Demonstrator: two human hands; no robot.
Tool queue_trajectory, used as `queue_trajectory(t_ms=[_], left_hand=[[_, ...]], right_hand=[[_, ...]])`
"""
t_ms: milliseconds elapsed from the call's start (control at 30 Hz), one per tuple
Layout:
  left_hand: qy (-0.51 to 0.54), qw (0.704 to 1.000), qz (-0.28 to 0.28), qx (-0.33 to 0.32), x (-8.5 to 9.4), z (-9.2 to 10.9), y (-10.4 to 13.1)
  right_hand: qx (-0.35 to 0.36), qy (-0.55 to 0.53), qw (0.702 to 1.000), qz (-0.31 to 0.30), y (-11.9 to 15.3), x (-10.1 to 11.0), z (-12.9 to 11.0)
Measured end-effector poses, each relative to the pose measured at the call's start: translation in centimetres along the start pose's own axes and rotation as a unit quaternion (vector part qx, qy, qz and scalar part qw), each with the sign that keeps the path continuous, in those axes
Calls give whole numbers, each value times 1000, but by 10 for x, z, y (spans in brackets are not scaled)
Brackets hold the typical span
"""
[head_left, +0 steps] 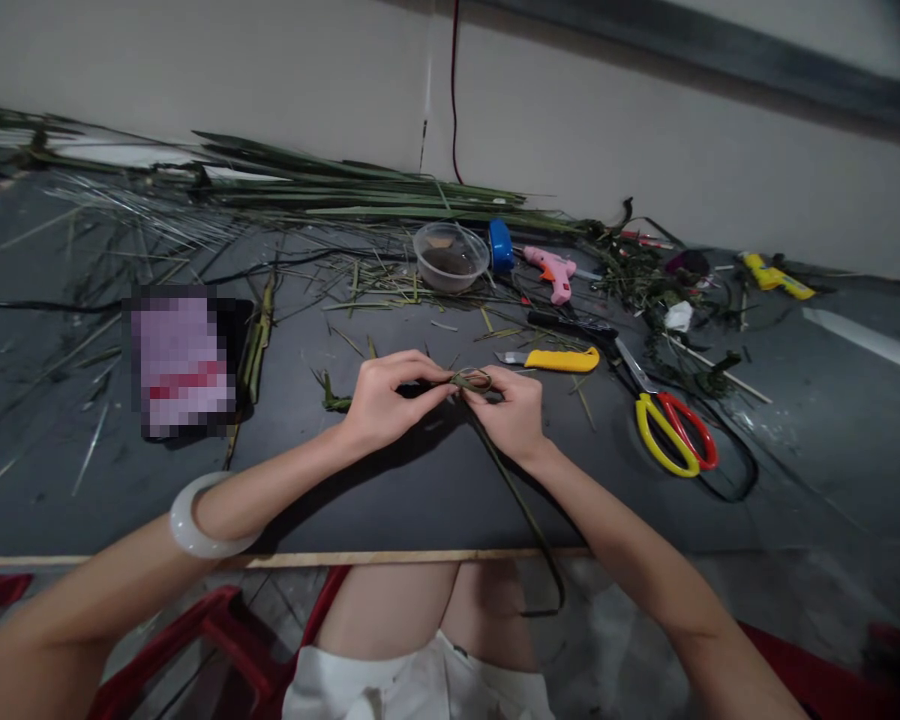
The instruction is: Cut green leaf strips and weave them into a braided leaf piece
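Note:
My left hand [391,400] and my right hand [511,408] meet near the middle of the view, above the grey table [420,500]. Between their fingertips they pinch a small looped piece of green leaf strip [471,381]. One long end of the strip hangs down past the table's front edge and bends near my legs. A small green woven piece [333,393] lies just left of my left hand. Beyond my right hand is a yellow-handled cutter [559,359] with its blade pointing left.
Scissors [667,430] with yellow and red handles lie at the right. Behind are a clear bowl [451,262], a blue object [501,246], a pink glue gun [553,273] and long green leaves [307,190]. A blurred-out purple item [184,360] lies left.

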State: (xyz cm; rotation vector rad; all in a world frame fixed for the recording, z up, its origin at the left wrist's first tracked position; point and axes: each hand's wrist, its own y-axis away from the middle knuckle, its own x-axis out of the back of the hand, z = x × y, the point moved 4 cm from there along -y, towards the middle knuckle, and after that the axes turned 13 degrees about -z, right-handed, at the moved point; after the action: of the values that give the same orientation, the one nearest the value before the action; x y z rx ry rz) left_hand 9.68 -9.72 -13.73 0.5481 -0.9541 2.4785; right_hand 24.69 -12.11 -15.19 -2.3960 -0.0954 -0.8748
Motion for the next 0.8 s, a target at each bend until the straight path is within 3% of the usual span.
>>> queue_trajectory(t_ms=[200,400,500,600,800], left_hand=[[-16,1000,3,-7,3,3,0],[-30,1000,3,7,7,7,-2],[-22,1000,-3,21,6,6,-2],[-11,999,-3,42,5,3,-2],[9,998,-32,49,2,-2,-3]], right_hand=[[-14,37,993,-112,0,-8,13],[-62,176,954,-234,-2,-9,26],[-75,189,947,-247,-3,-5,28],[-60,135,959,-242,-4,-1,28],[20,0,987,-162,-6,2,14]])
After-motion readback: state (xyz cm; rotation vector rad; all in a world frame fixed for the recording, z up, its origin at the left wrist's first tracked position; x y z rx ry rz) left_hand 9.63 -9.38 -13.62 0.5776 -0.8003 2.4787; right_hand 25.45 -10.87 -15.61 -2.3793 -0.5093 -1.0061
